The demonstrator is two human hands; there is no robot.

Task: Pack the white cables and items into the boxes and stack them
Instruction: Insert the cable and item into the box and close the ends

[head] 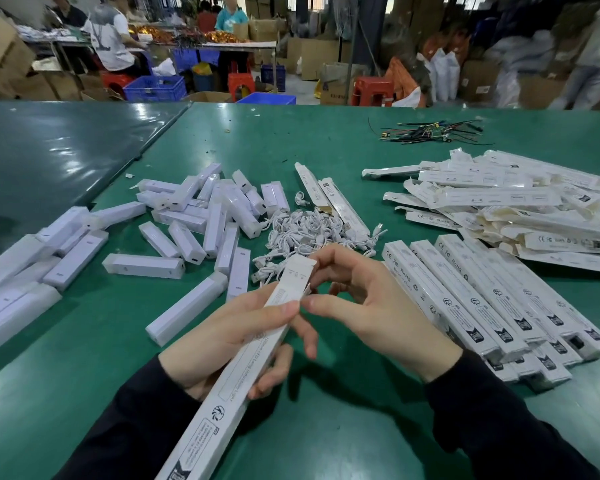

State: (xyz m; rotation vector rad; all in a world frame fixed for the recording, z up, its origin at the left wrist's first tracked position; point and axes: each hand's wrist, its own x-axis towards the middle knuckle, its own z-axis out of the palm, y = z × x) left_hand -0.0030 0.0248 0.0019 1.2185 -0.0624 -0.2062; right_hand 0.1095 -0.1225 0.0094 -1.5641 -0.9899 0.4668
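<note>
The left hand (229,337) grasps a long white box (243,368) above the near middle of the green table (326,393); the right hand (364,306) pinches its far end flap. Bare surface lies near and far left. White cables (305,233) lie just beyond, white items (194,216) left, packed boxes (492,306) right, flat empty boxes (506,202) far right. Behind are cartons and stools.

On the work table (326,140), a heap of cables (305,233) sits at centre; loose light bars (201,213) lie to its left, packed boxes (492,303) to its right, flat cartons (520,202) behind those.
</note>
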